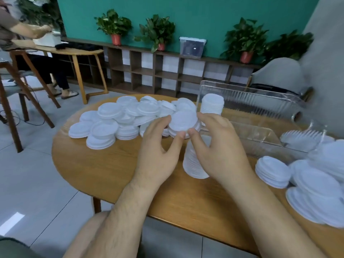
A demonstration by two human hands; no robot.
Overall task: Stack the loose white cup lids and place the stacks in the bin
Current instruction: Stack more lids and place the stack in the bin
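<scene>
Now my left hand (pixel 160 148) and right hand (pixel 217 144) pinch one lid (pixel 183 121) by its rim between my fingertips (pixel 181 135), atop the stack (pixel 194 164) under my palms. It looks light, bendy and slippery, so the rim seems the safest hold.

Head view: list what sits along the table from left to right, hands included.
pile of loose lids → left hand → lid stack, gripped by both hands → right hand → short stack → heap of lids at the right edge.
</scene>
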